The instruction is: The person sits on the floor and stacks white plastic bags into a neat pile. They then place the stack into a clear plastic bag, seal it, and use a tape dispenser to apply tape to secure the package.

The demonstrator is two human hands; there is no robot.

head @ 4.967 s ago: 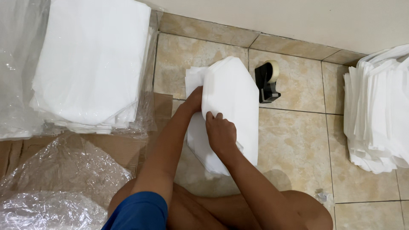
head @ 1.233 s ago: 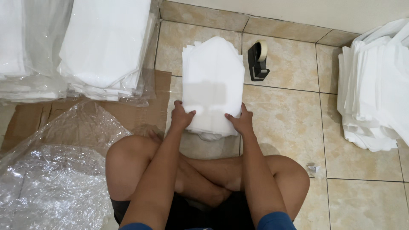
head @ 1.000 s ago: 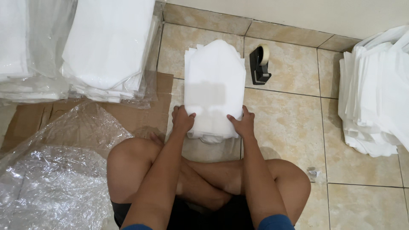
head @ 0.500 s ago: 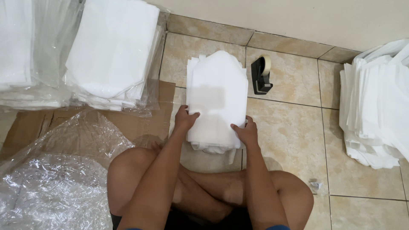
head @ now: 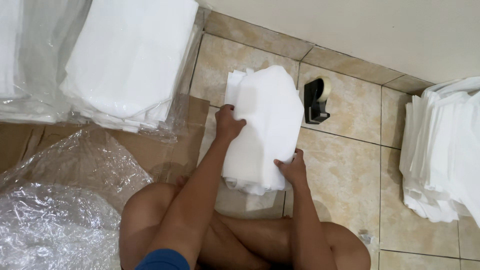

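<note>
Centre of frame: a stack of white folded fabric pieces (head: pixel 262 127) is lying on the tan floor tiles (head: pixel 345 165), running from just under the wall down toward the crossed legs.
Left hand (head: pixel 227 122): it's gripping the stack's left edge about halfway up, fingers curling over onto the top sheet.
Right hand (head: pixel 291 169): it's clamping the lower right corner of the stack, thumb on top, the other fingers tucked underneath so I can't see them.
Tape dispenser (head: pixel 316 100): black one, sitting just beside the stack's upper right, close to the wall; the stack isn't touching it as far as I can tell.
Right edge: another white pile (head: pixel 442 155) is getting cut off by the frame, so no idea how wide it is.
Upper left: bagged white bundles (head: pixel 127 60) in clear plastic are resting on flattened cardboard (head: pixel 150 150), also cropped at the top.
Lower left: crumpled clear plastic wrap (head: pixel 55 215), hard to make out what's under it.
Bottom: knees and forearms are blocking the floor there.
</note>
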